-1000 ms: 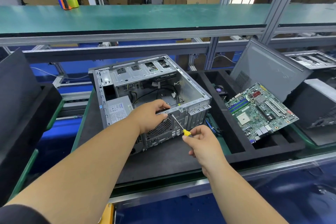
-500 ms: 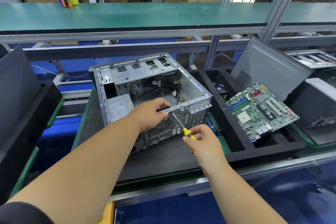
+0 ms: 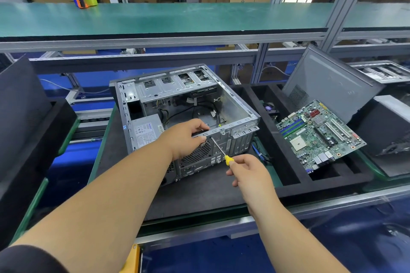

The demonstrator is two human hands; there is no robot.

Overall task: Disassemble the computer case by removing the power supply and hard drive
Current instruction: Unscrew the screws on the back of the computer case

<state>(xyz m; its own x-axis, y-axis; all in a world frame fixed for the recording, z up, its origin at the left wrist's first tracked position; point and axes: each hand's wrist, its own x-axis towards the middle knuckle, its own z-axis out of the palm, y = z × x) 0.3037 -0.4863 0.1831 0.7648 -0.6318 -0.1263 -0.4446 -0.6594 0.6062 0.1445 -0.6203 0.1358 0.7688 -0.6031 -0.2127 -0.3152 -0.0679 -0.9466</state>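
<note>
Workbench (image 3: 199,201)—one case (image 3: 239,117) gripped by left hand (image 3: 184,137), right hand (image 3: 248,173) pinching one screwdriver (image 3: 218,147).

An open computer case (image 3: 233,106) sits on a black foam mat (image 3: 199,193) atop the green-edged workbench (image 3: 221,217), a compartmented foam tray (image 3: 295,175) beside it.

Factory disassembly line: conveyor shelf (image 3: 155,17), foam trays (image 3: 295,175).

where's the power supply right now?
Head view: the power supply sits inside the open case, in its near-left corner, just left of the left hand gripping the case's rear edge.
</note>
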